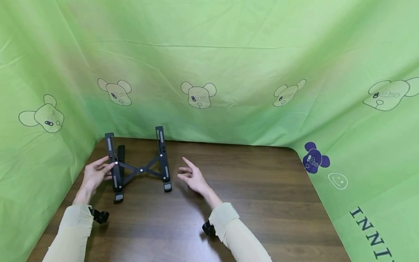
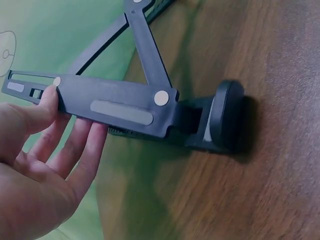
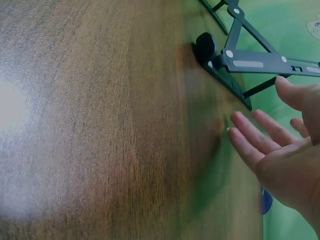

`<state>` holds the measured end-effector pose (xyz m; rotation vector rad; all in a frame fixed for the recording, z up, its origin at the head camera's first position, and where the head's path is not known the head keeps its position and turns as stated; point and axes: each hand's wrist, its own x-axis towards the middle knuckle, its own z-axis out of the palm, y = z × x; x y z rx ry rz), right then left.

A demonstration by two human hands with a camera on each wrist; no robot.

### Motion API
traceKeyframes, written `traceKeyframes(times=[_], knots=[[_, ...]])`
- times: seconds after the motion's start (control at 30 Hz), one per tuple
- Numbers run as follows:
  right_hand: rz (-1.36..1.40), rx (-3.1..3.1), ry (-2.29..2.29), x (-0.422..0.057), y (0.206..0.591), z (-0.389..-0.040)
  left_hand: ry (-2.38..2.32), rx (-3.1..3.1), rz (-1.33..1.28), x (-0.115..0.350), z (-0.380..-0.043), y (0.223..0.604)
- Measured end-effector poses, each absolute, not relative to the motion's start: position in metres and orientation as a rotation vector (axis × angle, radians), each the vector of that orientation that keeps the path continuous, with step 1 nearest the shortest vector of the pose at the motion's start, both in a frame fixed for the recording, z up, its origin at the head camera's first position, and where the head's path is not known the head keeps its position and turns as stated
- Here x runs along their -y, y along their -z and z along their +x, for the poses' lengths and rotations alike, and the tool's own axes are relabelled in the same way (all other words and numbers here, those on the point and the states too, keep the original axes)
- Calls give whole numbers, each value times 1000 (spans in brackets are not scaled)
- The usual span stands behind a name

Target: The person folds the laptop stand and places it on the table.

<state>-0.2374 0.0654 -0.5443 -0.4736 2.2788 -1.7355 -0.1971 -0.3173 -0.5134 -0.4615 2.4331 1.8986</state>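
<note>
Left fingers (image 2: 90, 155) on my feed: curled in, with the thumb on the upper face of one bar (image 1: 115, 177) and the other fingertips under its edge, so the left hand (image 1: 94, 175) has a pinch grip on it. Right fingers (image 3: 255, 134): loosely spread, thumb held apart, nothing in them; the right hand (image 1: 194, 179) hangs just beside the stand's far bar (image 1: 162, 157) with a gap between. The thing itself is a black folding stand (image 1: 141, 170), spread out on the back left part of the desk (image 1: 262, 189) between my two hands: two long bars with grey pads, joined by a crossed brace with silver rivets, each bar ending in a padded lip (image 2: 227, 112) at the near end. Pale sleeves (image 1: 235, 231) cover both forearms, and a black wrist camera (image 1: 99, 216) sits at each cuff. The desk is brown wood grain, with a shiny light patch in the right wrist view. Green cloth (image 1: 229, 47) hangs round the back and sides, printed with a row of outlined bear heads (image 1: 199, 97); on the right side I also get a purple bear (image 1: 315, 161), a white smiley (image 1: 338, 181) and some dark lettering (image 1: 373, 237).
</note>
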Motion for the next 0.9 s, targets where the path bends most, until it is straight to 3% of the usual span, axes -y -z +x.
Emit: traceKeyframes(times=[0.9], knots=[[-438,-2165,1887,-65,540,-241,-1868,-2418,-341,296,-198,514]])
